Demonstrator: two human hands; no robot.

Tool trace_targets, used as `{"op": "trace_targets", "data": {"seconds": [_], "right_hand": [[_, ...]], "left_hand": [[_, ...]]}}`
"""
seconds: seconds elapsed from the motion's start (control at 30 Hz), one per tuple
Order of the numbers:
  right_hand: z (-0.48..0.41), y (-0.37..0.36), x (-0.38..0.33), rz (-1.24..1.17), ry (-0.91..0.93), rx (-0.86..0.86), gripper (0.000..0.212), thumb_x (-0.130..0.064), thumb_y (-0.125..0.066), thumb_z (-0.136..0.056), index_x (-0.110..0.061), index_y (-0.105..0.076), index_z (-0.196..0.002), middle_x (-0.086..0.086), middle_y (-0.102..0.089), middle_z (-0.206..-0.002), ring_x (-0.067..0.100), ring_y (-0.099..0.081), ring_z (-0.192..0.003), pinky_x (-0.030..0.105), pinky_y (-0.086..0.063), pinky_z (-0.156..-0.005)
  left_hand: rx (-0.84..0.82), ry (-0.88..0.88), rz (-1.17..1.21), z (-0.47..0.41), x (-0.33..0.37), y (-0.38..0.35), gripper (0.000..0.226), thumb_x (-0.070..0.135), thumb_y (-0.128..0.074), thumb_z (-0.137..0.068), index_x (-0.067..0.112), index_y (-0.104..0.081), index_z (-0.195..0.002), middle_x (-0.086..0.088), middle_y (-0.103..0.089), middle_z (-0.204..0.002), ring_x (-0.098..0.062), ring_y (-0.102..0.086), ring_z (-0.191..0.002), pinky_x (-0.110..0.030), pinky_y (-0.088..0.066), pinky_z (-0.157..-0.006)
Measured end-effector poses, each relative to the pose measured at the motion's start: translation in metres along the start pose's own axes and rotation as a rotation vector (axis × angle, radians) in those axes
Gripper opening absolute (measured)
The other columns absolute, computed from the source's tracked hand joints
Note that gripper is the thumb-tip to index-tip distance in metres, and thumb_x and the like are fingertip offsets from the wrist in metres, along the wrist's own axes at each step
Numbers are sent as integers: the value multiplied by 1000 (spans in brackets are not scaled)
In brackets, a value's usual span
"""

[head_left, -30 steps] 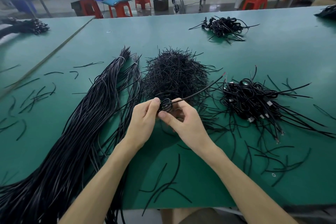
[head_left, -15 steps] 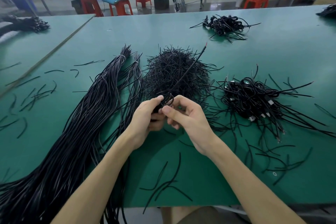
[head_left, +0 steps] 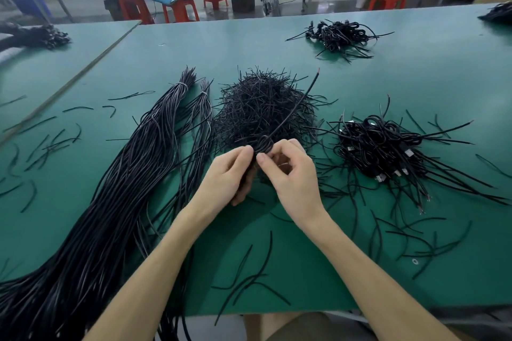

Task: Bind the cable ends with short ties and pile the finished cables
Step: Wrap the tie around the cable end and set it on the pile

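Fingers [head_left: 245,153] of left hand [head_left: 224,174] and right hand [head_left: 296,183] on one cable [head_left: 263,144]

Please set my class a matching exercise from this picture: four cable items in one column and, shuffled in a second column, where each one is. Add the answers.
Column one
1. long cables
2. tie heap
3. finished pile
4. coil

Column two
A. pinched between the left hand and the right hand
B. lying right of the hands
C. stretched out left of the hands
D. just beyond the hands, in the middle

Pairs: 1-C, 2-D, 3-B, 4-A
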State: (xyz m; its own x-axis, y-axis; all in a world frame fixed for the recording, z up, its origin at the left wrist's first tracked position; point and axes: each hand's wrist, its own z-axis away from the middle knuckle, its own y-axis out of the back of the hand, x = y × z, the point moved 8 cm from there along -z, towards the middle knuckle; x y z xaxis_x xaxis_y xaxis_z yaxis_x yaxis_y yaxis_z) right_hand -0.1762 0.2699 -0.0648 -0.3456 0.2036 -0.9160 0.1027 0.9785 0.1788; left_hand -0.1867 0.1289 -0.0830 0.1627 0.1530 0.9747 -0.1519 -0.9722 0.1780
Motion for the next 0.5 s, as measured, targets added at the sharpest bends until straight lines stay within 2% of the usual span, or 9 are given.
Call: {"op": "trace_targets", "data": {"seconds": [0.07,0.1,0.17,0.27,0.4,0.5], "right_hand": [[-3,5,6,-29,-55,30,24,-15,-71,-93,-12,-57,-74,6,-53,-81,11,-49,-68,25,-42,-68],[-4,6,10,-61,-90,30,25,-15,-71,-94,-9,-57,-75,11,-54,-80,13,-49,-68,29,-43,-68],[-4,5,17,-143,-157,12,25,-15,-70,-94,-2,-57,-77,11,-54,-76,15,-50,-67,31,-43,-66],[-2,-1,18,-175,-183,-33,26,-15,-70,-94,1,-57,-78,6,-54,-72,14,-49,-66,28,-42,-65],[-1,-5,16,-181,-176,-76,24,-15,-70,-94,2,-60,-81,4,-56,-71,13,-50,-66,28,-42,-66],[-1,-7,15,-196,-188,-98,20,-15,-70,-94,0,-62,-83,4,-58,-74,13,-52,-68,27,-42,-67]], "left_hand": [[24,-104,-142,1,4,-2,17,20,-48,-110,12,-62,-106,0,-62,-65,-35,-54,-46,-33,-42,-36],[29,-124,-165,1,5,-3,15,14,-50,-108,13,-61,-118,1,-65,-70,-37,-60,-53,-36,-46,-39],[43,-179,-230,4,9,-2,24,10,-57,-104,16,-60,-128,3,-69,-83,-28,-67,-68,-38,-55,-51],[83,-316,-459,7,18,-1,28,12,-63,-101,13,-64,-129,7,-65,-105,-13,-65,-93,-26,-53,-74],[112,-318,-572,8,19,-2,23,15,-55,-105,7,-64,-125,6,-59,-100,-9,-58,-87,-20,-46,-76],[102,-262,-607,8,14,-4,24,20,-49,-108,7,-62,-123,5,-57,-101,-10,-56,-87,-29,-47,-79]]}}
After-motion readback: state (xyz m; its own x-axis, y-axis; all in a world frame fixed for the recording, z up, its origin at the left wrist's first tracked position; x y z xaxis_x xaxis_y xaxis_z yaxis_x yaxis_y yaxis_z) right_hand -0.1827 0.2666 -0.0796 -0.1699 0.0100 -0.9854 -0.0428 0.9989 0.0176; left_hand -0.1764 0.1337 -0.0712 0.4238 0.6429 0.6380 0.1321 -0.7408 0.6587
